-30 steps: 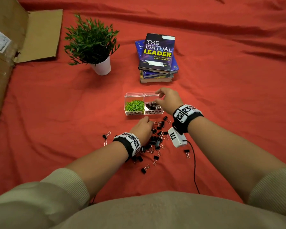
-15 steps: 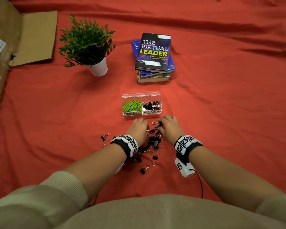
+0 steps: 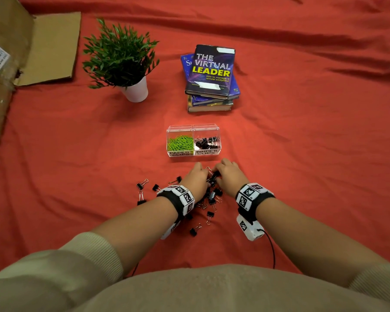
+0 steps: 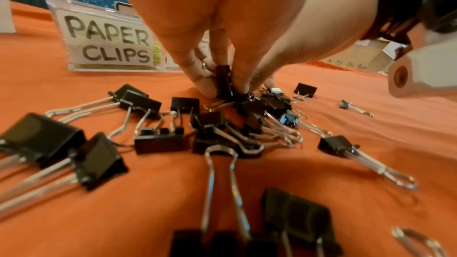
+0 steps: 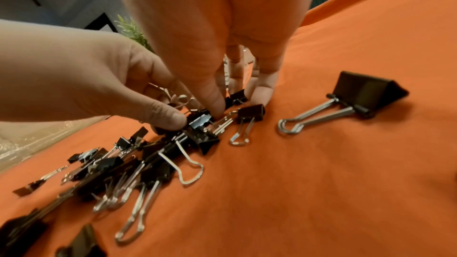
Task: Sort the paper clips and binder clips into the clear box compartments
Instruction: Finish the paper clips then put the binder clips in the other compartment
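Left hand (image 4: 197,26) pinches one black binder clip (image 4: 223,81) at the heap's far edge, thumb + fingers on its folded body. Right hand (image 5: 212,32) has fingertips curled down on another clip (image 5: 201,120); firm hold or not, can't tell. Clips look light, stiff, springy w/ loose wire handles that likely snag neighbours, so best grab the body, not the loops. Both wrists low, palms down, hands nearly touching, just in front of the clear box (image 3: 193,152) on the red cloth (image 3: 302,154)
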A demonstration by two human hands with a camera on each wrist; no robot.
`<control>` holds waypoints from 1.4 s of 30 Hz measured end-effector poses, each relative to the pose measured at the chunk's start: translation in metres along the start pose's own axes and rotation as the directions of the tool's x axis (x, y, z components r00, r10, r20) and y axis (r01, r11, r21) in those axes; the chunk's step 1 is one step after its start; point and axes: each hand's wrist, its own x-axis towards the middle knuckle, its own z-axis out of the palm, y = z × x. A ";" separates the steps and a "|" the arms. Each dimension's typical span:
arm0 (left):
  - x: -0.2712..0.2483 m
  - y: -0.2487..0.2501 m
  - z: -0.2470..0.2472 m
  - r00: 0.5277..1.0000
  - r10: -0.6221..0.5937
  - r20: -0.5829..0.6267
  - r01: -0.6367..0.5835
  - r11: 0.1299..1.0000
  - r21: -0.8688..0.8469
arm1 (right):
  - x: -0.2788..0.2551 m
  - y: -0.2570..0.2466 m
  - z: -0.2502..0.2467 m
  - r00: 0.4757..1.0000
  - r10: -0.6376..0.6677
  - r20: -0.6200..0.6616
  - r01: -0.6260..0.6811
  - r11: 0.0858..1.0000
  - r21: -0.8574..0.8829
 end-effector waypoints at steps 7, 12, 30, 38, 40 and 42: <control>-0.003 -0.003 0.000 0.999 0.028 -0.038 -0.028 1.000 0.004 | 0.000 0.007 -0.004 0.999 0.049 -0.016 -0.050 0.997 -0.062; -0.007 -0.006 -0.001 0.998 0.051 -0.047 -0.052 0.998 -0.023 | -0.003 0.013 -0.008 0.999 -0.048 0.010 0.048 0.999 -0.010; 0.000 -0.002 -0.056 0.973 -0.039 -0.227 -0.001 0.985 -0.172 | 0.067 -0.025 -0.073 0.982 -0.092 -0.167 0.111 0.987 0.112; 0.045 0.011 -0.100 0.962 0.015 -0.273 -0.040 0.996 -0.084 | 0.033 -0.002 -0.066 0.932 0.052 -0.360 0.062 0.952 0.299; 0.058 0.014 -0.101 0.969 0.056 -0.240 -0.062 0.998 -0.020 | 0.015 0.004 -0.055 0.957 0.058 -0.284 0.023 0.961 0.275; 0.066 0.015 -0.099 0.975 0.080 -0.208 -0.077 0.997 0.021 | -0.003 0.006 -0.041 0.991 -0.014 -0.135 0.038 0.983 0.178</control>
